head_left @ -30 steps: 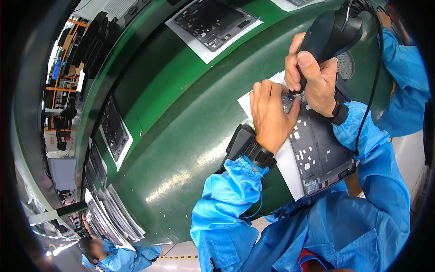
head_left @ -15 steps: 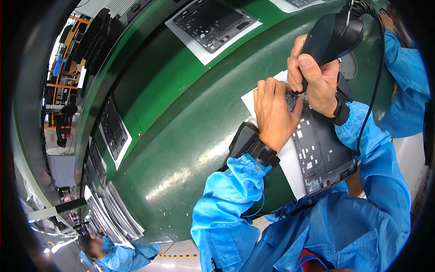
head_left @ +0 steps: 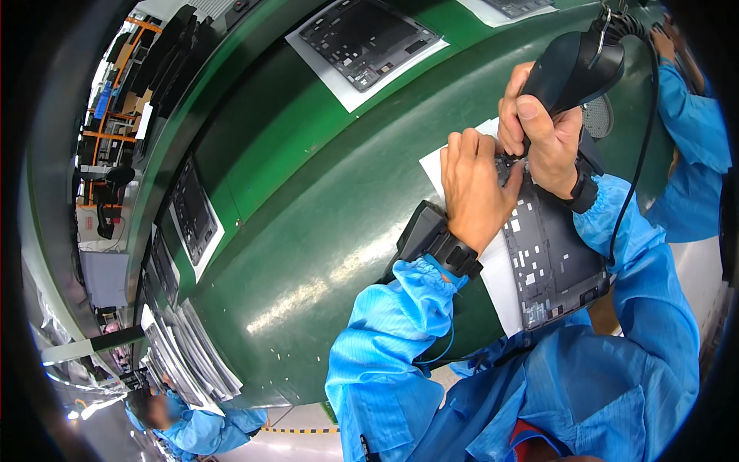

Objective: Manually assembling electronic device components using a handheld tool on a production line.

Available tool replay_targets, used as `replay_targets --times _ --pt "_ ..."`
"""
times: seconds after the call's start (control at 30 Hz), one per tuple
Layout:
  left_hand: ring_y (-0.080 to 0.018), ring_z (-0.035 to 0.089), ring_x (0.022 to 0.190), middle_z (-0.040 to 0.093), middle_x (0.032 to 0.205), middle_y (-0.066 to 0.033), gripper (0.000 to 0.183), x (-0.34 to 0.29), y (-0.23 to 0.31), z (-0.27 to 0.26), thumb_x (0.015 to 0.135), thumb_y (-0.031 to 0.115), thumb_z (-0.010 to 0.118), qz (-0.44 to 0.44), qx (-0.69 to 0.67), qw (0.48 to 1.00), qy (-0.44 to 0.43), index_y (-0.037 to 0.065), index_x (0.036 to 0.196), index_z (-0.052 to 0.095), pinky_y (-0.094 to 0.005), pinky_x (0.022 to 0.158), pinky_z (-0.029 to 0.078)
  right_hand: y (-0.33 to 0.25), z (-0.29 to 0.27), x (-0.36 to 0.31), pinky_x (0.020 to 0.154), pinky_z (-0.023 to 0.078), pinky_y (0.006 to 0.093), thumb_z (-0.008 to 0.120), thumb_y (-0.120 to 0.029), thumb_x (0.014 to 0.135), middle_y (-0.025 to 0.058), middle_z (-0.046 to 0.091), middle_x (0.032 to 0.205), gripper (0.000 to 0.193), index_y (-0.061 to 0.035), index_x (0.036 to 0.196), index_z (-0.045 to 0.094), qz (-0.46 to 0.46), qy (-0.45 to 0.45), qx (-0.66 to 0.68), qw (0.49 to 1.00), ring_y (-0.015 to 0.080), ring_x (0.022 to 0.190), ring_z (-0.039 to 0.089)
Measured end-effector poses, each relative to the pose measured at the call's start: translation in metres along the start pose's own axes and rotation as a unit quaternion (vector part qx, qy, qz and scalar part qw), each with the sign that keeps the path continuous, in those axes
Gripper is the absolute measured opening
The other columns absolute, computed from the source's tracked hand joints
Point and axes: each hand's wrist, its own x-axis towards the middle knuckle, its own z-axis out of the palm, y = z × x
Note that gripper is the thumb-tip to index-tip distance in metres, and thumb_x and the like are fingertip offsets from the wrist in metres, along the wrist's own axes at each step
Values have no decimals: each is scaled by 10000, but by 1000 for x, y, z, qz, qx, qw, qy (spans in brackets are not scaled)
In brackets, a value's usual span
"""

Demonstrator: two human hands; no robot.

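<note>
My right hand [head_left: 546, 142] grips a black electric screwdriver [head_left: 573, 68], which is tilted with its working end down by the far part of a dark device housing [head_left: 558, 254]. My left hand [head_left: 479, 189] is close beside that end, its fingers bent and pressed together, thumb toward the tool. What those fingers hold, if anything, is hidden beneath them. The housing has several small pale patches and lies on a white sheet [head_left: 500, 289] in front of me. Black bands circle both wrists.
The green bench [head_left: 339, 223] carries more housings on white sheets, one at the far side [head_left: 369, 38] and another at left [head_left: 192, 208]. A paper stack [head_left: 188, 354] stands lower left. A black cord [head_left: 640, 146] hangs past my right arm. People in blue work on both sides.
The whole view has shifted slightly, so things appear a little further right. Both hands keep the same pose at the housing, with the screwdriver still in my right hand.
</note>
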Motion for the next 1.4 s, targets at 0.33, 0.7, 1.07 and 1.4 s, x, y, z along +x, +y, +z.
replay_targets --times 0.33,0.7,1.07,1.4 --pt "-339 536 924 571 944 -115 332 -1 0 3 705 101 836 5 8 1000 10 29 935 608 -451 816 425 -2 -2 -3 484 341 236 648 -157 1028 -19 504 611 182 4 971 584 7 -5 9 1000 50 492 427" --pt "-328 580 998 601 1055 -144 440 -19 5 -46 800 232 839 -29 74 994 81 21 1115 616 -443 865 461 -55 -83 10 927 472 304 523 -262 1081 91 684 1050 406 37 1355 506 -102 77 -201 971 163 998 637" --pt "-333 594 872 593 966 -191 90 -59 19 -54 988 69 582 -173 0 984 48 -8 1029 559 -419 794 464 -69 -92 -65 646 472 498 712 -49 850 164 621 696 372 11 1188 569 102 -148 -539 823 392 690 633" --pt "-157 593 943 558 1200 -121 707 -45 -88 -185 889 -74 666 -163 -35 965 201 76 1466 286 -292 838 510 41 10 73 767 531 456 749 -39 794 154 665 893 284 -15 1057 646 -77 -261 -428 862 373 876 664"
